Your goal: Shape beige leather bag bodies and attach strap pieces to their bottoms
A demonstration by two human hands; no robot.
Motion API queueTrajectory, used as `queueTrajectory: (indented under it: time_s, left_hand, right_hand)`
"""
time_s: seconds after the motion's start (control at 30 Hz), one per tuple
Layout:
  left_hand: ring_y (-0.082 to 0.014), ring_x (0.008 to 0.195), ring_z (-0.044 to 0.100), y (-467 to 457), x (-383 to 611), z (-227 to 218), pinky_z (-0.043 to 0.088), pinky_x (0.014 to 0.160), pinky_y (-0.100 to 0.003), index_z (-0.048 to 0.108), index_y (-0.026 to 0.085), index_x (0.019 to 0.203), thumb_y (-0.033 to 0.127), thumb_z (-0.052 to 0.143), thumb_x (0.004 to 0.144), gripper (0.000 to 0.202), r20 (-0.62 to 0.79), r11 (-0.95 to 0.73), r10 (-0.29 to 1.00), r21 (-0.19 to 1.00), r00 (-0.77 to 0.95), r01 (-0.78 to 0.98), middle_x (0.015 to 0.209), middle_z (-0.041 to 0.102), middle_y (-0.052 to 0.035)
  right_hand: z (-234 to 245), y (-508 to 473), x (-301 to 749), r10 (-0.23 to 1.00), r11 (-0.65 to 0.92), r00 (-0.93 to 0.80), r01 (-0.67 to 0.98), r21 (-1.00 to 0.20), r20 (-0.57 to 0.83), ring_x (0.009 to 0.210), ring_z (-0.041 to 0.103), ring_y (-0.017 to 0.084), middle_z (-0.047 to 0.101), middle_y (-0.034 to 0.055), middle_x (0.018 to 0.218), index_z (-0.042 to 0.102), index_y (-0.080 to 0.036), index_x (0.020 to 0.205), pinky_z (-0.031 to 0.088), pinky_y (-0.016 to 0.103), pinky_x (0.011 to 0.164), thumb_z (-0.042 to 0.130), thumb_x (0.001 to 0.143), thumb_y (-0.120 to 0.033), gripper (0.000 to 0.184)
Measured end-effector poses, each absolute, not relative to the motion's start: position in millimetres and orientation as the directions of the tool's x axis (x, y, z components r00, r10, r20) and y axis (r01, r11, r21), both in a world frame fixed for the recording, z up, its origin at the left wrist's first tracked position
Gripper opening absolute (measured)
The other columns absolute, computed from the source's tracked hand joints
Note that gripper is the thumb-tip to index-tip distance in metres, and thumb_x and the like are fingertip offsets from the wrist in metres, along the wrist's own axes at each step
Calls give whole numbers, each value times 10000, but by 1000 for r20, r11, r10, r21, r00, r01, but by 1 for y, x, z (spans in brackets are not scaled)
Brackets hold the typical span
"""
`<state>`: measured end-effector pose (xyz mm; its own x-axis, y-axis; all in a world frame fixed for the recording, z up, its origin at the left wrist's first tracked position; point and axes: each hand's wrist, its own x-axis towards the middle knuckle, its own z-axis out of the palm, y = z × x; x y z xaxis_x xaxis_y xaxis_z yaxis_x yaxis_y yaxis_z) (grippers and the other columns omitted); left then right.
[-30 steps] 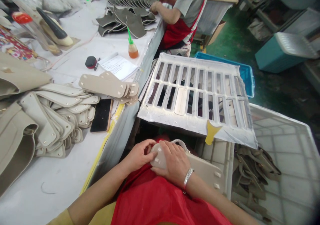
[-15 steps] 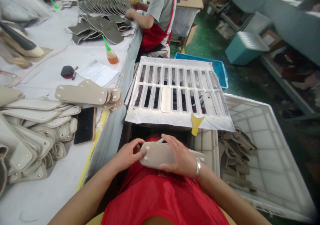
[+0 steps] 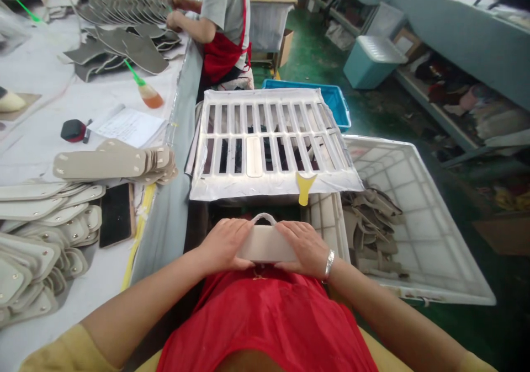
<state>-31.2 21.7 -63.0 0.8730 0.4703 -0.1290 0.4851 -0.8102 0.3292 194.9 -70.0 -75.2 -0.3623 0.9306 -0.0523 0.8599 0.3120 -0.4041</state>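
A beige rounded leather-like piece [image 3: 266,245] is held in front of my red apron, one hand at each end. My left hand [image 3: 227,243] wraps round its left end, thumb along the lower edge and fingers over the top. On the other end my right hand [image 3: 305,248] grips the same way, a silver bracelet [image 3: 329,264] at its wrist. Between the hands, a small pale loop [image 3: 264,217] rises behind the piece's upper edge. Both ends of the piece are hidden under my fingers.
A white slatted rack [image 3: 273,187] stands ahead, a yellow tab [image 3: 305,189] on its near edge. Similar beige pieces [image 3: 99,164] and a phone [image 3: 117,216] lie on the left table. A white crate [image 3: 439,217] with leather-like pieces stands at right. A co-worker [image 3: 226,24] sits beyond.
My left hand has gone from pinching the piece's left end to wrapping round it. The piece now lies level, and the loop stands up behind it. The view has turned right.
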Motion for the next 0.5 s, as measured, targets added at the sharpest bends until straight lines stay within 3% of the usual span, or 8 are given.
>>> queueTrajectory:
  time_s: [0.17,0.5]
  left_hand:
    - [-258,998,468,17,-30,-60,334,864,-363,431,186,1177,503,649,610,685,-121,-787,504,342,855,513,1151,512,-86]
    - [-262,1027,438,18,-29,-64,302,889,-384,379,217,1281,505,642,629,760,-133,-805,487,315,863,503,1210,477,-84]
  right_hand:
    - [-73,-73,196,943,287,-331,855,-432,-30,1092,427,284,477,166,1228,422,-119,1248,281,417,933,556,678,-566,737]
    - [-85,-73,199,946,312,-323,866,-389,40,1078,436,292,500,156,1216,417,-115,1279,293,442,925,502,690,-673,815]
